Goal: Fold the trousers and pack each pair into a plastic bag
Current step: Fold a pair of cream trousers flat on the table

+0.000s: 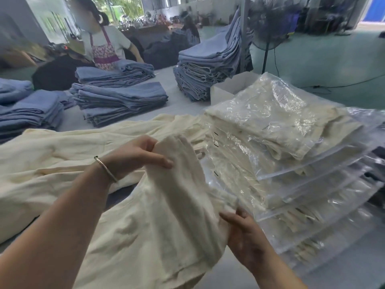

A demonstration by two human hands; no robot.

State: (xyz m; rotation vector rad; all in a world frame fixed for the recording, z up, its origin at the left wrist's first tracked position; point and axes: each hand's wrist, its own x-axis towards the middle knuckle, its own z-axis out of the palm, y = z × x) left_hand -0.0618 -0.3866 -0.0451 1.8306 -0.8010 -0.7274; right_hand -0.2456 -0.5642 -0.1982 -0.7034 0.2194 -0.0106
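A pair of cream trousers point(166, 209) is lifted off the table in front of me. My left hand point(133, 157), with a thin bangle on the wrist, pinches its upper fold between thumb and fingers. My right hand point(243, 232) grips the cloth lower down on the right side, fingers curled into the fabric. More cream trousers point(62, 155) lie spread flat on the table behind. To the right stands a leaning stack of bagged cream trousers point(281, 130) in clear plastic bags.
Several stacks of folded blue jeans point(120, 97) cover the far table, with a taller pile point(210, 65) behind. A white box point(231, 86) stands beyond the bagged stack. A person in an apron point(104, 44) works across the table. A standing fan point(268, 26) is on the floor.
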